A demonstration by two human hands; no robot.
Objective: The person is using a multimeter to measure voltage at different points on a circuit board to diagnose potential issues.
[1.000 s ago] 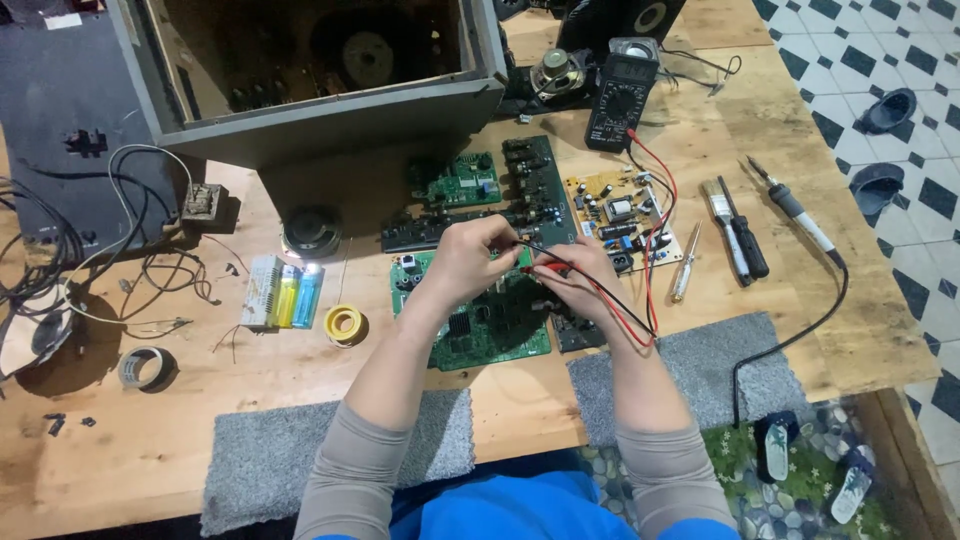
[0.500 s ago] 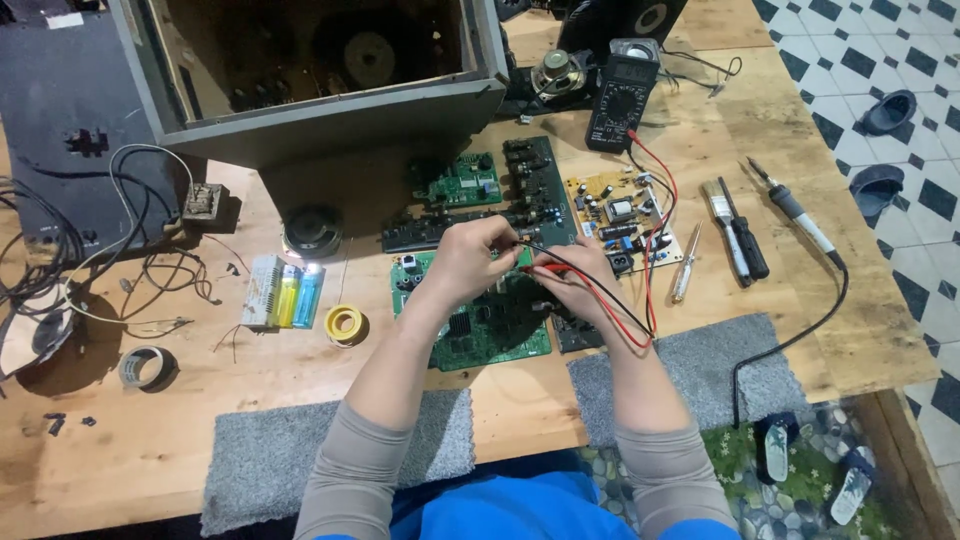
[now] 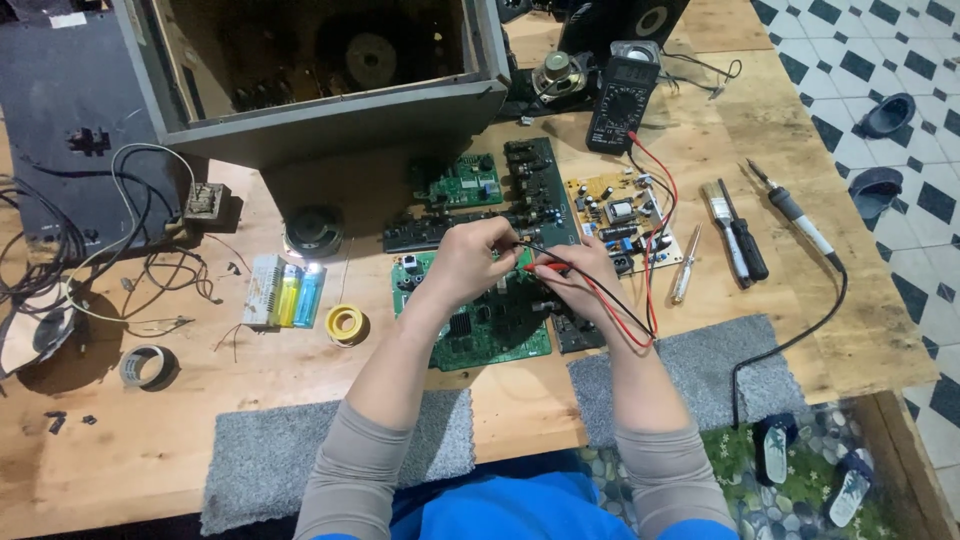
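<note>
A green circuit board (image 3: 480, 335) lies on the wooden table (image 3: 300, 370) in front of me. My left hand (image 3: 470, 258) is closed around the black test probe above the board's top edge. My right hand (image 3: 580, 275) grips the red test probe (image 3: 545, 267), its tip pointing left toward the other probe. Red and black leads (image 3: 645, 250) run from both hands up to a black multimeter (image 3: 622, 105) at the back.
Other boards sit behind: a small green one (image 3: 462, 185), a long black one (image 3: 535, 185), a tan one (image 3: 625, 215). A large open speaker cabinet (image 3: 330, 100) stands at the back. Brush, screwdriver and soldering iron (image 3: 795, 215) lie right; solder reel (image 3: 346, 323), lighters, tape roll left.
</note>
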